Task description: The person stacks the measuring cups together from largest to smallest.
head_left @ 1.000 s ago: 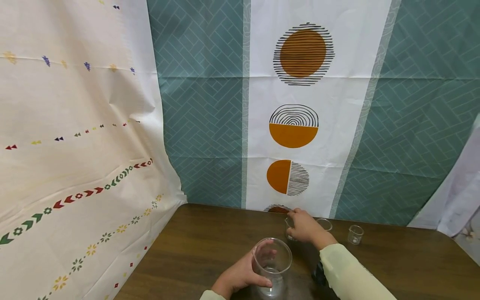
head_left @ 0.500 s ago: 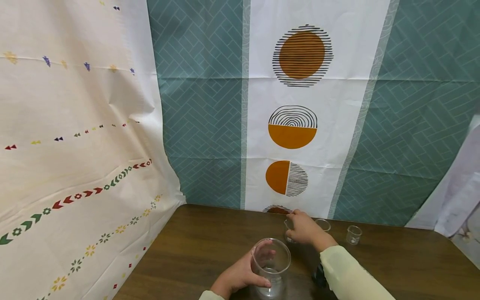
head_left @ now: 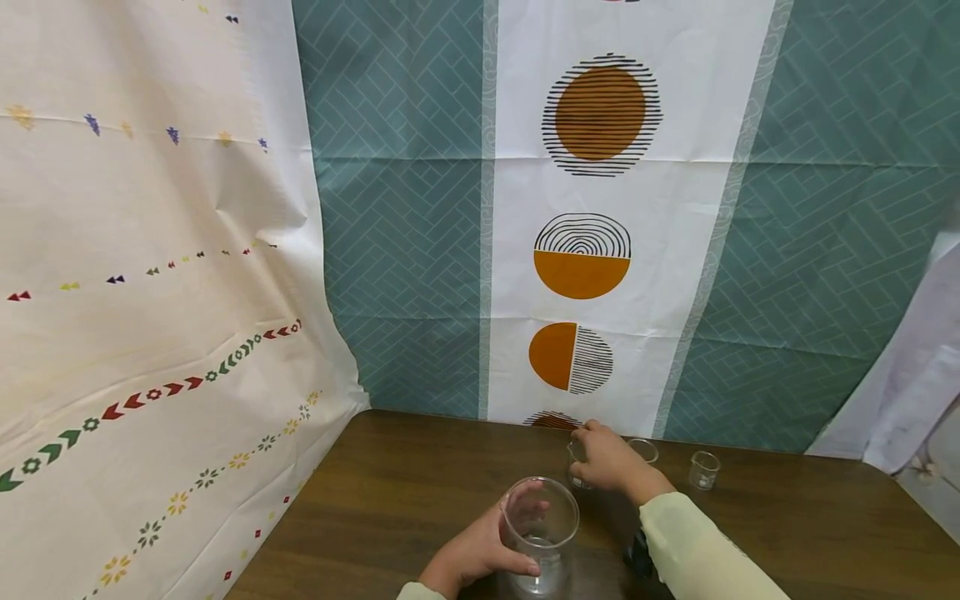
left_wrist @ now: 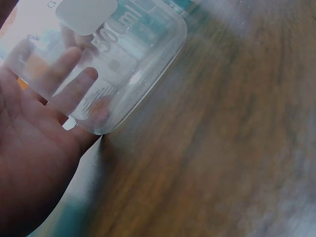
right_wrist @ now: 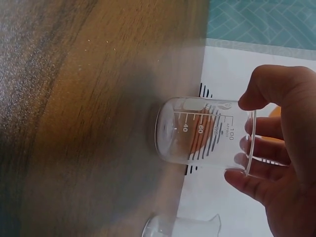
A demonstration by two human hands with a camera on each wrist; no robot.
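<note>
My left hand (head_left: 480,546) grips a large glass beaker (head_left: 551,571) near the front of the table, thumb on the near side and fingers round the far side. "500 ml" is printed on the glass in the left wrist view. Farther back, my right hand (head_left: 611,462) holds a small 100 ml glass beaker (right_wrist: 197,131) by its rim, with thumb and fingers spread round the top. This beaker is upright, its base at the tabletop. Both beakers look clear, with no contents visible.
Behind the right hand stands another glass beaker (head_left: 645,450), partly hidden by the wrist. A smaller beaker (head_left: 703,472) is to its right. The brown wooden table (head_left: 397,475) meets a patterned curtain (head_left: 408,333) at the back and a cream cloth (head_left: 187,417) on the left.
The head view has shifted very slightly, so everything sits a few pixels farther left. Both hands keep their hold and the beakers stay in place.
</note>
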